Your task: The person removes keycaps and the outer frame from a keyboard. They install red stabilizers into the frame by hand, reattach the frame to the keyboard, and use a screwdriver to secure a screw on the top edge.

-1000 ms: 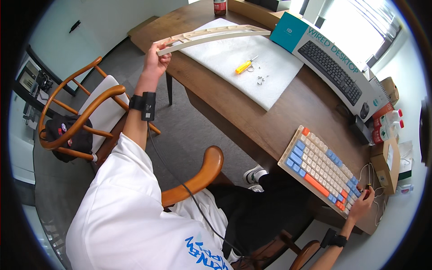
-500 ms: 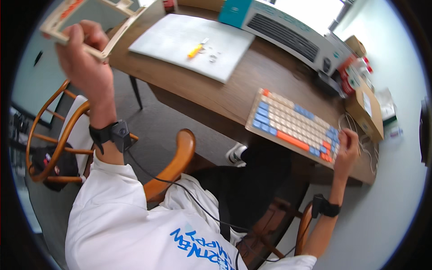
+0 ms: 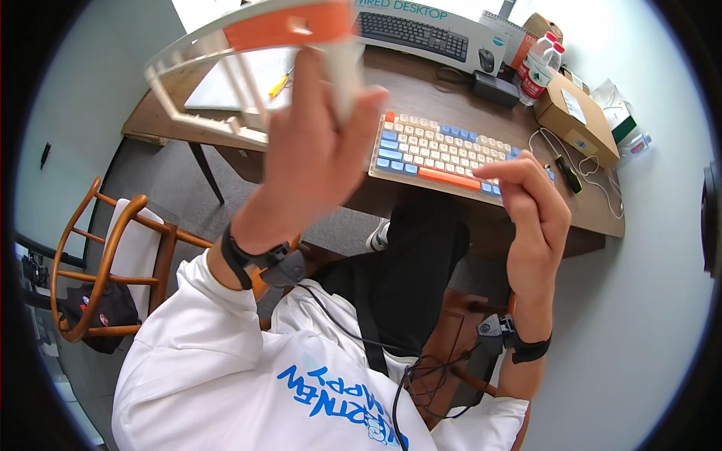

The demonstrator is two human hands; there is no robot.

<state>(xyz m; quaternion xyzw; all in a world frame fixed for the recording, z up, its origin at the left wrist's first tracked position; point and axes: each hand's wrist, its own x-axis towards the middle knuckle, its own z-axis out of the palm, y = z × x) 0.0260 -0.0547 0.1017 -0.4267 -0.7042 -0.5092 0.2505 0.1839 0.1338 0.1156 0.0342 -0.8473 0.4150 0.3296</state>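
Your left hand (image 3: 312, 161) clamped the frame (image 3: 263, 31); your right hand (image 3: 532, 207), fingers apart, hung over the keyboard (image 3: 444, 150); teal lettering (image 3: 402, 9) marked the box (image 3: 429, 34).

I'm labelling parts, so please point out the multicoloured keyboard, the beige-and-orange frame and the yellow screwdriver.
Multicoloured keyboard (image 3: 444, 154), head view: the middle of its keys.
Beige-and-orange frame (image 3: 263, 31), head view: its orange panel.
Yellow screwdriver (image 3: 278, 86), head view: its handle.

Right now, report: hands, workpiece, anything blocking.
Left hand holding beige-and-orange plastic frame aloft. Right hand at rectangular keyboard with beige, blue and orange keys; contact unclear. Frame partly blocks view of white rectangular mat.
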